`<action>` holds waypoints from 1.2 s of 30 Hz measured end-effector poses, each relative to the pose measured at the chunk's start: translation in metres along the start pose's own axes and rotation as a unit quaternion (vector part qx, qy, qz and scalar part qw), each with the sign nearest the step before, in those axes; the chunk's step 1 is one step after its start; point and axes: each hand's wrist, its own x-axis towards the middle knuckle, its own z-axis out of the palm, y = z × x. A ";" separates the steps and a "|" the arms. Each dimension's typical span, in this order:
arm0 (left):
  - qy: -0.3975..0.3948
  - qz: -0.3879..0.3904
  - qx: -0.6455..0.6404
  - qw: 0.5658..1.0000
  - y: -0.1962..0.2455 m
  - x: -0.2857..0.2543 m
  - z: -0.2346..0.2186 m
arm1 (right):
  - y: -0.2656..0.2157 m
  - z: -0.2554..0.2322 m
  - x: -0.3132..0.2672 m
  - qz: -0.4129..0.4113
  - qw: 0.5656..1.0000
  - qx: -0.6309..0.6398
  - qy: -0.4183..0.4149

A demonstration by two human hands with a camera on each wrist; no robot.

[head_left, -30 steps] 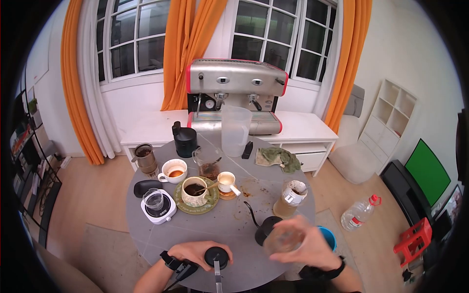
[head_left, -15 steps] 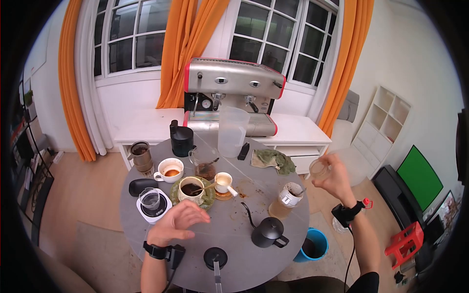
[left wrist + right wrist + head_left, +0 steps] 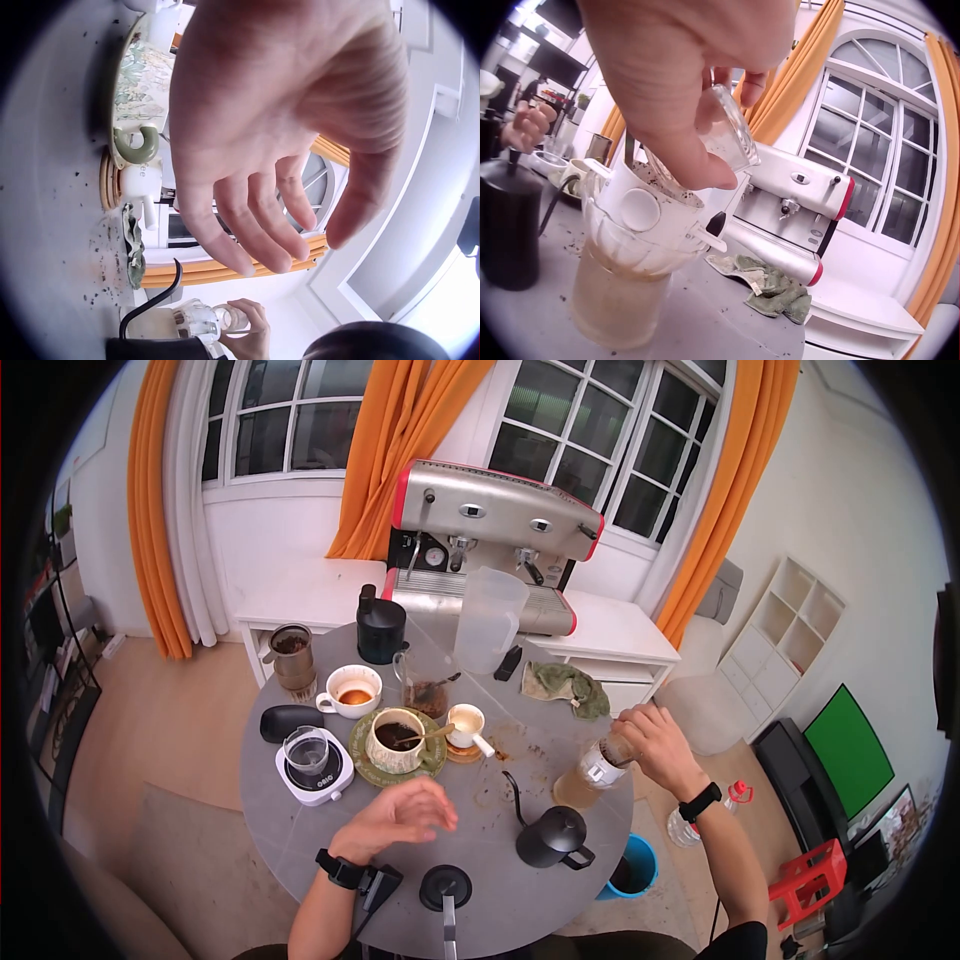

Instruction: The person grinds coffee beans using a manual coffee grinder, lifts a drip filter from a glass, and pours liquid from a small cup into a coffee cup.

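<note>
My right hand (image 3: pixel 655 745) holds a small clear glass cup (image 3: pixel 739 135) between thumb and fingers. The cup is tilted, its lower side right at the rim of a white coffee dripper (image 3: pixel 641 202) with dark grounds on its inner wall. That dripper sits in a glass carafe (image 3: pixel 622 300) of cloudy, pale brown liquid. My left hand (image 3: pixel 400 820) hovers over the front of the table, fingers loosely bent, nothing in them. Nearest to it stands a black hand grinder (image 3: pixel 447 888) with a flat metal crank. A black gooseneck kettle (image 3: pixel 553 838) stands between the hands.
On the round grey table (image 3: pixel 300 850) are a coffee-filled cup (image 3: pixel 395 742), a white cup (image 3: pixel 352 690), a white scale (image 3: pixel 318 785) bearing a glass, a clear pitcher (image 3: pixel 490 620) and a green cloth (image 3: pixel 565 688). A blue bucket (image 3: pixel 635 865) stands beside the table. An espresso machine (image 3: pixel 500 530) is behind.
My left hand has let go of the grinder and lifted away from it. My right hand has carried the glass cup from near the kettle, out to the right, then in to the dripper.
</note>
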 end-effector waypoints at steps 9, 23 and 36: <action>0.013 0.004 -0.006 1.000 -0.001 -0.003 -0.004 | -0.004 -0.001 0.000 0.024 1.000 -0.014 -0.011; 0.020 -0.008 0.003 1.000 -0.001 -0.004 -0.002 | -0.009 -0.065 -0.010 0.349 0.820 0.375 0.256; 0.041 -0.006 0.012 0.999 -0.004 -0.003 -0.004 | -0.184 -0.016 -0.005 0.120 0.904 0.402 -0.077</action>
